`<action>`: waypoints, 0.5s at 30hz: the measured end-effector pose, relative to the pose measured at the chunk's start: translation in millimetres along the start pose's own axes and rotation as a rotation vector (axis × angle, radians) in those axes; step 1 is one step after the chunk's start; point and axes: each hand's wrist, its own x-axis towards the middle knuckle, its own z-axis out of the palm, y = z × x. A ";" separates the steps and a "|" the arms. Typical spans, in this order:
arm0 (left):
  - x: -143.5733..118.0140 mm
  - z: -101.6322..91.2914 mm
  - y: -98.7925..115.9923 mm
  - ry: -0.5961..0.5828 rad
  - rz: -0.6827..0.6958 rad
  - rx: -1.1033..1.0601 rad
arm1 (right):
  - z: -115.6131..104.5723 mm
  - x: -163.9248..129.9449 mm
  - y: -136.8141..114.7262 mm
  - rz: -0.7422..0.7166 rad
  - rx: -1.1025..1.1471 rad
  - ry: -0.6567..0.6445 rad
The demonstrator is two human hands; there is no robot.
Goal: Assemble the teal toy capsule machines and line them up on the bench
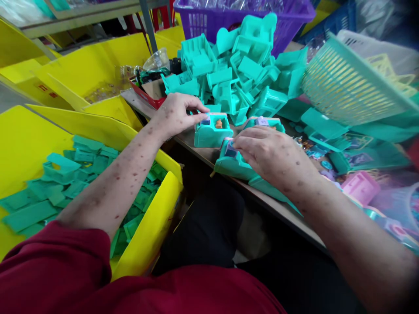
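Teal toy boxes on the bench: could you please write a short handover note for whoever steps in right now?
Left hand: fingertips on a small piece at the top of the left box, which stands upright and open with small pieces inside.
Right hand: lies over the second box, pressing on a purple piece.
Pile of boxes behind.
Flat teal parts in the yellow bin at left.
Done: left box holds small pieces.
Left: pile appears unfilled.

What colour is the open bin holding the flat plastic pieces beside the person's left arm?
Bright yellow bin; the flat pieces inside are teal. The head view shows it plainly, at lower left.
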 end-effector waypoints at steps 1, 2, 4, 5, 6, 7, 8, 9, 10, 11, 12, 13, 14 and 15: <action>0.2 0.3 -0.5 0.004 0.005 0.001 | -1.4 1.4 -0.1 -0.001 -0.009 -0.012; 0.4 0.5 -0.9 0.008 0.010 -0.001 | -2.7 2.8 -0.2 -0.003 -0.013 -0.026; 0.7 1.1 -1.4 0.009 0.016 -0.005 | -4.9 4.9 -0.6 -0.016 -0.017 -0.063; 0.9 1.3 -1.4 0.007 0.016 -0.005 | -5.5 5.8 -1.1 -0.016 -0.020 -0.079; 1.0 1.5 -1.2 0.007 0.015 -0.003 | -5.9 6.6 -2.0 -0.004 -0.027 -0.089; 1.1 1.7 -0.8 0.007 0.013 0.002 | -5.9 7.5 -3.4 0.022 -0.037 -0.090; 1.3 1.8 -0.4 0.010 0.012 0.007 | -5.5 8.5 -5.4 0.055 -0.049 -0.088; 1.4 2.0 -0.1 0.013 0.012 0.011 | -4.7 9.7 -7.8 0.090 -0.063 -0.084; 1.5 2.1 0.2 0.016 0.013 0.013 | -3.8 11.1 -10.6 0.121 -0.080 -0.081; 1.6 2.3 0.3 0.016 0.015 0.014 | -2.7 12.7 -13.6 0.141 -0.097 -0.078; 1.6 2.5 0.2 0.016 0.017 0.014 | -1.7 14.4 -16.3 0.148 -0.114 -0.076; 1.5 2.8 0.1 0.015 0.018 0.012 | -1.0 16.1 -18.6 0.142 -0.128 -0.078; 1.4 3.1 -0.2 0.016 0.018 0.011 | -0.8 17.7 -19.9 0.134 -0.136 -0.084; 1.3 3.6 -0.4 0.017 0.017 0.010 | -1.1 18.8 -20.2 0.124 -0.137 -0.090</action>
